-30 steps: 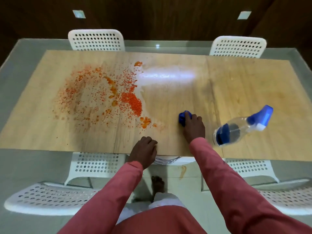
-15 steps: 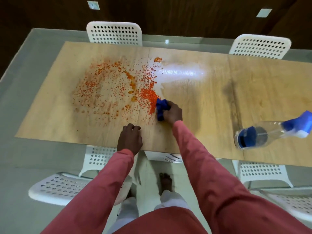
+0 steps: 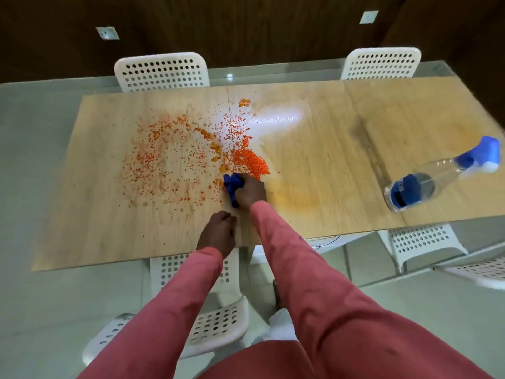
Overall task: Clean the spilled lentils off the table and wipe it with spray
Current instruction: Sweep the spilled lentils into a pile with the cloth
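Our right hand [image 3: 250, 193] grips a blue cloth [image 3: 232, 187] beside the lentils [image 3: 247, 162] mid-table [image 3: 314, 165]; left hand [image 3: 217, 233] fisted, empty, at the near edge; spray bottle [image 3: 437, 177] lies far right, label unreadable.

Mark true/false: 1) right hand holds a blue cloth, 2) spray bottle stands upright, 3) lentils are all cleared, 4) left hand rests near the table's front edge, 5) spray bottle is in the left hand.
1) True: the right hand grips the blue cloth.
2) False: the spray bottle lies on its side.
3) False: lentils are still spread over the table.
4) True: the left hand rests there.
5) False: the bottle lies untouched, far to the right.
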